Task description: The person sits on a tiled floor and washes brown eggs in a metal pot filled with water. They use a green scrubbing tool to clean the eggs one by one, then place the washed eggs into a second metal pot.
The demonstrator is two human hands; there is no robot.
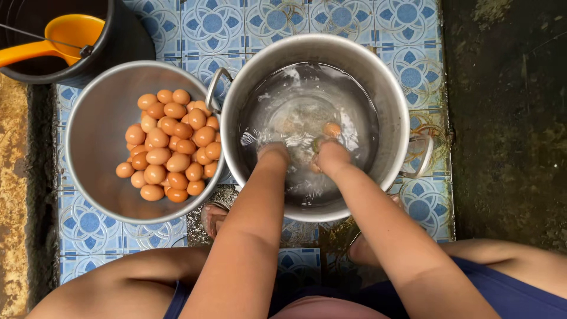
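Note:
Both my hands are plunged into the water of a large steel pot (387,82). My left hand (273,151) is under the surface past the wrist, and what it grips is hidden by ripples. My right hand (331,156) sits just beside it, closed around something small. One brown egg (331,128) floats right above my right hand. To the left stands a wide steel bowl (94,124) with several brown eggs (170,145) heaped on its right side.
A black bucket (112,41) with an orange scoop (53,38) stands at the top left. The floor is blue patterned tile (212,23), with dark wet concrete (508,118) to the right. My knees and feet frame the pot at the bottom.

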